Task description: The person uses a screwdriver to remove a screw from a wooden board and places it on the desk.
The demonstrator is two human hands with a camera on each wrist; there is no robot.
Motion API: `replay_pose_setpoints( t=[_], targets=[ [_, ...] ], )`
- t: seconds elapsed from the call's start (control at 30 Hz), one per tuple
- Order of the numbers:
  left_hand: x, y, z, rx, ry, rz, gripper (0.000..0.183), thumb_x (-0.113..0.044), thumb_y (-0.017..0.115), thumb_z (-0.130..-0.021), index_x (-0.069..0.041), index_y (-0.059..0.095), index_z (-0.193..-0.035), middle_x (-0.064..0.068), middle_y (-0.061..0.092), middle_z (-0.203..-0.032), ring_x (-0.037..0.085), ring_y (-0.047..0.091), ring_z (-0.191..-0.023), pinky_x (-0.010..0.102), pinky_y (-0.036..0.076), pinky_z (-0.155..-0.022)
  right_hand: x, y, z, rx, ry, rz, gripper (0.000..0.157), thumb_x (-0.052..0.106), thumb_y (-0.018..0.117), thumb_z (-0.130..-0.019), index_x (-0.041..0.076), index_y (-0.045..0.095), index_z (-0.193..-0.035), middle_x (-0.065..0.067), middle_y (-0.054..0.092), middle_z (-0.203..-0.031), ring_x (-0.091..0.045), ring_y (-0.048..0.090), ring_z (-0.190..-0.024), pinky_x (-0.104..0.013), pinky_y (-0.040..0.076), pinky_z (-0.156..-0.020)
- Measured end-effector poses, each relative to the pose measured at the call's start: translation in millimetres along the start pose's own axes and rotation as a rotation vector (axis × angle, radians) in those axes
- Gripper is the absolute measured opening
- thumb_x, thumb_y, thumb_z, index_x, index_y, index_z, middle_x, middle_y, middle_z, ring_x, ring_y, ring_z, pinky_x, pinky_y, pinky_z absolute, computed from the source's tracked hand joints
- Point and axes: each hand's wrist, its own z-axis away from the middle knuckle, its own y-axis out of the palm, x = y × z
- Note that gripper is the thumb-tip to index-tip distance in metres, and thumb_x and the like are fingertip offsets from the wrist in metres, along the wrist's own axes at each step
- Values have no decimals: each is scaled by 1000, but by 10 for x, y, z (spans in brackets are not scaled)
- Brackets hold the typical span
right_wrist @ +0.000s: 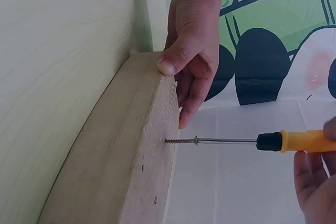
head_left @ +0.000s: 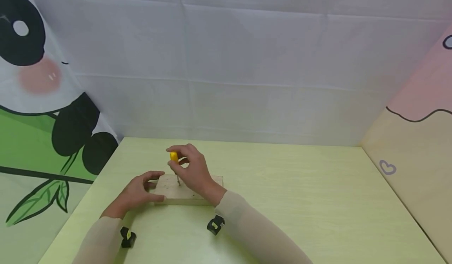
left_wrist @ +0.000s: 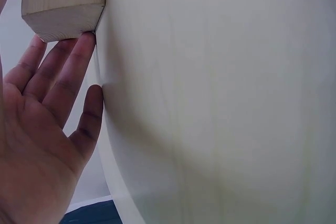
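Note:
A pale wooden block (head_left: 171, 192) lies flat on the table. My left hand (head_left: 137, 190) holds its left end, thumb at the near edge and fingers at the end and far side. In the left wrist view several fingertips touch the end of the block (left_wrist: 65, 17). My right hand (head_left: 195, 170) grips the yellow handle of a screwdriver (head_left: 174, 157) from above. Seen from the right wrist, the screwdriver's shaft (right_wrist: 226, 141) meets the head of a screw (right_wrist: 181, 141). The screw stands upright in the block's top face, much of its thread showing. Small dark holes mark that face.
The light yellow-green table (head_left: 300, 193) extends to the right of the block. A white cloth (head_left: 247, 60) hangs behind it, with a printed cartoon panel (head_left: 39, 99) at the left and a pink and cream one (head_left: 423, 138) at the right.

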Motion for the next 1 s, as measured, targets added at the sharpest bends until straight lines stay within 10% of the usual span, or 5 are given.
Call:
replay_pose_setpoints(
  t=[1.0],
  targets=[
    [26,10,-20,-5,5,3,86,-44,86,-67,-17,47,-139,15,50,-142,37,57,-119,50,53,-92,-7,-20,4,22,-6,17,28,9,65,-91,13,60,-118,-3,59,-108,-7,62,-93,-14,54,-75]
  ],
)
